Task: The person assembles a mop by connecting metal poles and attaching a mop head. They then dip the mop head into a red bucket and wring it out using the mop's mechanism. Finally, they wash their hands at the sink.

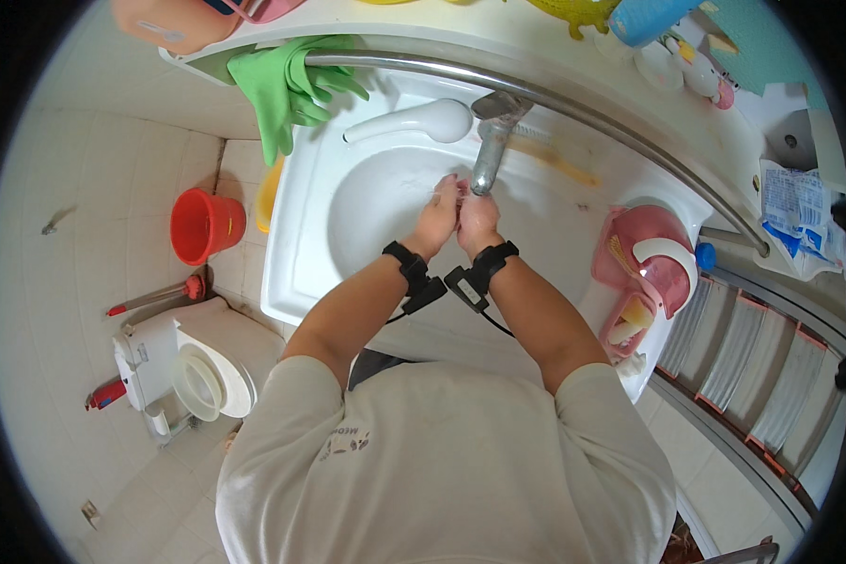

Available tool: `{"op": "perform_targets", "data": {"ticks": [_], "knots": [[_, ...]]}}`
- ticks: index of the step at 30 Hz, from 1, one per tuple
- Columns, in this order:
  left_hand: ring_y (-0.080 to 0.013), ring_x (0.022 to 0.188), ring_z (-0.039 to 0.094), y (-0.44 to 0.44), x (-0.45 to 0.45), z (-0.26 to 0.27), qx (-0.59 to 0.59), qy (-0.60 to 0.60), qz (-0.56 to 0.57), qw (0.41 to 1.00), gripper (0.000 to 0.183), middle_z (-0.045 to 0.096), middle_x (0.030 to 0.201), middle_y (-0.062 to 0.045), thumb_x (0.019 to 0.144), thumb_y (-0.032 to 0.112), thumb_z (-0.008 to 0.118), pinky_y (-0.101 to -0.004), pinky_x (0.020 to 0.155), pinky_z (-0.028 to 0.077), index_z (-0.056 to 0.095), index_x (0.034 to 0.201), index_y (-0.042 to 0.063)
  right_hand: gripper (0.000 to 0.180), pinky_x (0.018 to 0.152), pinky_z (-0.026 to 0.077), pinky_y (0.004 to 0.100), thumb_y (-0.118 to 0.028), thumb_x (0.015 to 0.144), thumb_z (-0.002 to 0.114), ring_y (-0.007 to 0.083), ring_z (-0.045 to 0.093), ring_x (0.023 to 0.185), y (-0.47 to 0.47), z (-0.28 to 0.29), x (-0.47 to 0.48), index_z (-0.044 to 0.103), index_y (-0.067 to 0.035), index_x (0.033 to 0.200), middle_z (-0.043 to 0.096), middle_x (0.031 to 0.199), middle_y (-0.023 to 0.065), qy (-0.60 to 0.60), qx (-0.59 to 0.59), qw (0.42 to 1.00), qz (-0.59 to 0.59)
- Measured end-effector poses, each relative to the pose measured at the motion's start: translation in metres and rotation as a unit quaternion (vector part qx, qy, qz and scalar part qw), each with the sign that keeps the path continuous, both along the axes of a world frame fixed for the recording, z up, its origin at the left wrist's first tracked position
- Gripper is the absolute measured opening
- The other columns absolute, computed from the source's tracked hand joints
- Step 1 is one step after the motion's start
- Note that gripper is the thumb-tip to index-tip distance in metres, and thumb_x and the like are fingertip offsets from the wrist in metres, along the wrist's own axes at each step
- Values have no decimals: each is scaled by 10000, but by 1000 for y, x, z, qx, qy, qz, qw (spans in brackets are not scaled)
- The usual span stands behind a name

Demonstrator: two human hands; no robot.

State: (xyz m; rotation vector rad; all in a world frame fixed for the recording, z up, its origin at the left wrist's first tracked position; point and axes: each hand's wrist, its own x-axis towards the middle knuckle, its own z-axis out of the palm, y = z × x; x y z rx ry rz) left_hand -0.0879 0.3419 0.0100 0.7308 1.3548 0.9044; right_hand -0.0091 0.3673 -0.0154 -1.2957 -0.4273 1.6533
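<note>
Under the spout of the metal faucet [491, 158], my left hand [438, 215] and my right hand [478, 215] are brought together over the white washbasin [366, 211]. Both look wet, and water splashes about the fingers. My palms face each other and the fingers are partly hidden, so whether anything lies between them cannot be told. Each wrist wears a black strap with a small device and a cable. Behind my left hand, a white shower head [416, 121] rests on the basin's back ledge.
Green rubber gloves [275, 92] hang over the metal rail [536, 88]. At the basin's right corner stand a pink pitcher [652, 240] and a pink soap dish [629, 328]. To the left are a red bucket [204, 225], a plunger [162, 295] and a toilet [215, 345].
</note>
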Motion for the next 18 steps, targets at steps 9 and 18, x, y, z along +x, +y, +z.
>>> {"op": "perform_targets", "data": {"ticks": [9,18], "knots": [[-137,753,555,29,30,-22,44,66,-71,994,458,607,866,-99,963,372,407,-287,681,474,477,1265,35,434,822,452,331,-422,955,395,187,548,944,-9,18,36,498,-45,1144,564,1057,85,-77,49,995,42],[-280,1069,508,10,30,-12,251,74,-101,960,532,558,1118,-188,953,408,370,-365,947,363,401,1325,29,482,757,489,385,-542,911,425,225,565,857,-4,24,29,495,-95,1079,547,952,69,227,-140,963,26]]}}
